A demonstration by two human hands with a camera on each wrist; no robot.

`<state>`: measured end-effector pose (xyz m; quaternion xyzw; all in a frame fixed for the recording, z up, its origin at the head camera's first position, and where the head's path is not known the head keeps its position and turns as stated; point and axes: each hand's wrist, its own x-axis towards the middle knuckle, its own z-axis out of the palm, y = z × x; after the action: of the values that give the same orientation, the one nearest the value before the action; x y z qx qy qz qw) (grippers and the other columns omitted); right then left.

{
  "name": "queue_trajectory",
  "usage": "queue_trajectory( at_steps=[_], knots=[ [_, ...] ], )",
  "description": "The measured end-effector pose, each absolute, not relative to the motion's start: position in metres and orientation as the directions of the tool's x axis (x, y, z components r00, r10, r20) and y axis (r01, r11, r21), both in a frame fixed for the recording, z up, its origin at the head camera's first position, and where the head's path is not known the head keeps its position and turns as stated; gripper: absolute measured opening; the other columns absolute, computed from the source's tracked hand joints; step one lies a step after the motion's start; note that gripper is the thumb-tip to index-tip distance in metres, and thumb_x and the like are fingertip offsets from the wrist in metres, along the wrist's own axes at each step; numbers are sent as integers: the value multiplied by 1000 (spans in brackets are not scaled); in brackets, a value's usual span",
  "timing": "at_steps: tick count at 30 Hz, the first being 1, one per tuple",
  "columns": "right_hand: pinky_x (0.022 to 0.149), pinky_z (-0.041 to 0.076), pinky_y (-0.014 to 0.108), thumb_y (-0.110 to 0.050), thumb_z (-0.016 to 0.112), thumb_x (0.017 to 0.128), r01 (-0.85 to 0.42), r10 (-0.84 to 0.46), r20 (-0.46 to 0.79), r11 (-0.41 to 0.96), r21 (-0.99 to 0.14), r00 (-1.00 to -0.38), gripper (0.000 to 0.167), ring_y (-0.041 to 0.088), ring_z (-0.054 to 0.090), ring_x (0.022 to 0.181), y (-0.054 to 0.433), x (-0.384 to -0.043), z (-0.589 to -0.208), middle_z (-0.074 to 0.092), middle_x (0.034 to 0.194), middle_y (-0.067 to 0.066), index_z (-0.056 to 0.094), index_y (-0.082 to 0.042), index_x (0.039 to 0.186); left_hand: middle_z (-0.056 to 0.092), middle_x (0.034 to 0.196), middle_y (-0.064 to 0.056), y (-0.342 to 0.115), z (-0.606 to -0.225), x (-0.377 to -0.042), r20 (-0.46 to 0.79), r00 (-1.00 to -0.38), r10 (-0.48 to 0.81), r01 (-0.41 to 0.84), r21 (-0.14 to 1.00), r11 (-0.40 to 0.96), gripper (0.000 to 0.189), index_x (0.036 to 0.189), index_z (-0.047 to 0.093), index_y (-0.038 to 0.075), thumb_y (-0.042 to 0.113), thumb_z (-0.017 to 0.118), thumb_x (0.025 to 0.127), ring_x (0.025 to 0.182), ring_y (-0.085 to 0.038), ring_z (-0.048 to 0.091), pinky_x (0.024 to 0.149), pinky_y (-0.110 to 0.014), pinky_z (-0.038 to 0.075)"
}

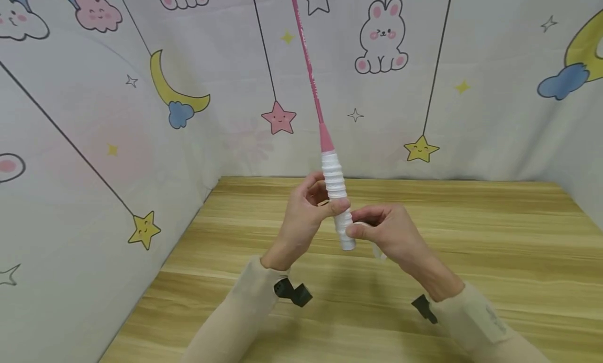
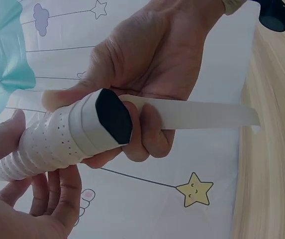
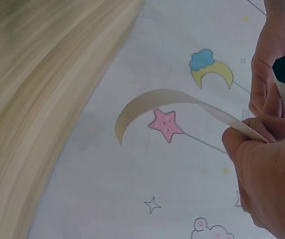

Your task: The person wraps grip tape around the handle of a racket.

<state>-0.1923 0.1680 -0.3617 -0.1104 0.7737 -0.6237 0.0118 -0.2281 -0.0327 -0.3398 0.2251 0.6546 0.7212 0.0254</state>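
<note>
A racket with a thin pink shaft [image 1: 308,64] stands tilted above the table, its head out of the frame. White perforated grip tape wraps its handle [image 1: 334,177] in ridged turns; a dark butt cap [image 2: 113,118] shows at the end. My left hand [image 1: 301,216] grips the handle, thumb across the front and fingers behind. Close to the butt end, my right hand [image 1: 395,234] pinches the loose tape strip [image 2: 202,114] between thumb and fingers. The strip's free tail [image 3: 149,102] curls out past that hand.
Below the hands lies a wood-grain table [image 1: 494,237]. A white cloth backdrop [image 1: 226,64] with printed stars, moons and rabbits stands behind it and along the left. Small dark devices [image 1: 293,292] are strapped at both wrists. Teal fabric [image 2: 8,50] appears in the left wrist view.
</note>
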Motion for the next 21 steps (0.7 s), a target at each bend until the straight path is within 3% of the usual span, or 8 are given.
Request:
queue_trajectory(
  at_steps=[7,10,14,21],
  knots=[
    [80,60,27,-12,90,90,-177,-198,139,192,-965,-970,32,11,72,88,170,-191,-360,82,96,-7,80,7,113,70,109,0,-37,-340,-228,311,-887,342,278,950,-142,49,146,62,-3,0,75,99,98,-13,66,88,-28,58],
    [80,60,26,-10,90,90,-178,-198,141,183,-967,-970,31,10,72,87,171,-191,-359,81,94,-11,80,8,112,68,103,4,-38,-342,-229,326,-879,349,280,944,-176,68,146,62,-5,34,86,97,93,-12,66,86,-25,59],
    [80,61,27,-10,89,90,-185,-196,150,173,-967,-969,30,10,72,87,172,-191,-359,81,93,-12,80,9,113,66,102,6,-38,-345,-230,324,-878,351,250,938,-240,113,148,58,-10,66,90,71,93,-10,66,85,-22,59],
    [79,58,27,-12,88,92,-184,-188,150,177,-967,-971,29,12,70,88,172,-190,-360,81,93,-12,80,8,111,67,104,3,-37,-344,-228,315,-874,370,186,920,-344,109,151,50,-16,53,87,75,94,-9,76,90,-23,64]
  ],
)
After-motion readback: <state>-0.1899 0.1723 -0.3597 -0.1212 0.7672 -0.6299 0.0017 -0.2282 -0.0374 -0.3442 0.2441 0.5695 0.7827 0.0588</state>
